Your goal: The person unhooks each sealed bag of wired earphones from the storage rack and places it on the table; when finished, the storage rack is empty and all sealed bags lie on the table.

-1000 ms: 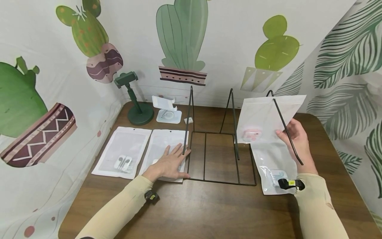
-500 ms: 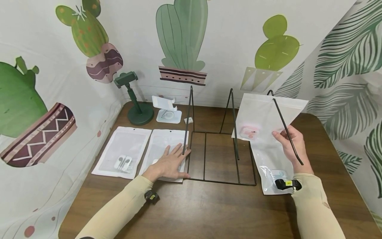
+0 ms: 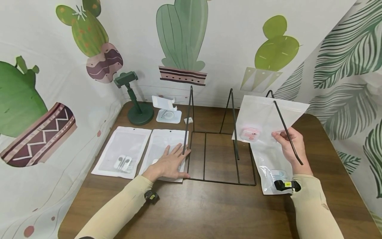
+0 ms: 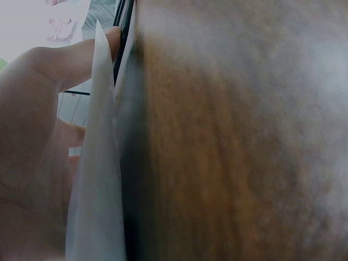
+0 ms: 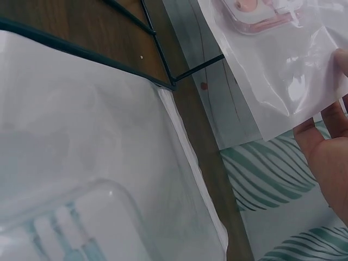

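Note:
My right hand [image 3: 291, 146] pinches the right edge of a white zip bag [image 3: 264, 114] with a pink earphone case inside. This bag is held up, tilted, by the right divider of a black wire rack [image 3: 205, 156]. Under it, on the table, lies a second white bag [image 3: 265, 162] with a blue earphone case, partly covered by my wrist. My left hand [image 3: 167, 165] lies with fingers spread on another white bag [image 3: 161, 137], its fingertips and thumb at the rack's left side. In the left wrist view that bag's edge [image 4: 98, 163] stands up beside the thumb.
At the far left of the table lies a white bag [image 3: 128, 146] with earphones. Behind it stand a green phone stand [image 3: 140, 114], a white folding stand [image 3: 168, 115] and a small white piece [image 3: 188, 120]. A cactus-print cloth [image 3: 221, 43] hangs behind the table.
My right hand has moved slightly left and down, shifting the pink earphone bag's lower corner left, then tilting it a little. My left hand has stayed in place.

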`<state>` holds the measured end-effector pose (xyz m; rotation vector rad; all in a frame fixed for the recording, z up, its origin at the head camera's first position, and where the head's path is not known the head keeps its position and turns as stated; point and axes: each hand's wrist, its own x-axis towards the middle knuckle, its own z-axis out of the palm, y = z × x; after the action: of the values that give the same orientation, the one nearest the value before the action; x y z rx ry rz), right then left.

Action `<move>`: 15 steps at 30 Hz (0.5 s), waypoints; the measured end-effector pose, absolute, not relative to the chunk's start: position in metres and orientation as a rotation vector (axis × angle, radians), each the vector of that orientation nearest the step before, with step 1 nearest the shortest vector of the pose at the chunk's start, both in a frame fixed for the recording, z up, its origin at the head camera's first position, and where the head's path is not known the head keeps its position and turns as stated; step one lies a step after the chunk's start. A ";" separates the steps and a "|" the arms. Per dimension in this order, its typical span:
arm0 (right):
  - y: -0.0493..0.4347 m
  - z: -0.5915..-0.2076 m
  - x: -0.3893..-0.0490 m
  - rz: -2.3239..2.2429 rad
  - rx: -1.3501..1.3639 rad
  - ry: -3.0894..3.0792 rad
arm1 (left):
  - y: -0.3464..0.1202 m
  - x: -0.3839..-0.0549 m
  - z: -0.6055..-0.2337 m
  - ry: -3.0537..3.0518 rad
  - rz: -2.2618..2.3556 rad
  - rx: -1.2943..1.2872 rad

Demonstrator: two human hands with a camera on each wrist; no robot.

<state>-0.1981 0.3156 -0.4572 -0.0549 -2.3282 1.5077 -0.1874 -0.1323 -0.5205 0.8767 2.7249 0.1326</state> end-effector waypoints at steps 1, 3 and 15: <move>0.316 -0.457 -0.198 1.504 -0.053 -2.329 | -0.132 -0.187 -0.520 2.723 0.129 0.876; 0.316 -0.458 -0.197 1.501 -0.043 -2.327 | -0.132 -0.188 -0.520 2.720 0.127 0.872; 0.316 -0.457 -0.191 1.485 -0.046 -2.333 | -0.132 -0.187 -0.520 2.723 0.108 0.876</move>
<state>-0.1908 0.3161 -0.4566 -0.0459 -2.3326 1.4848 -0.1875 -0.1321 -0.5199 0.8758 2.7227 0.1081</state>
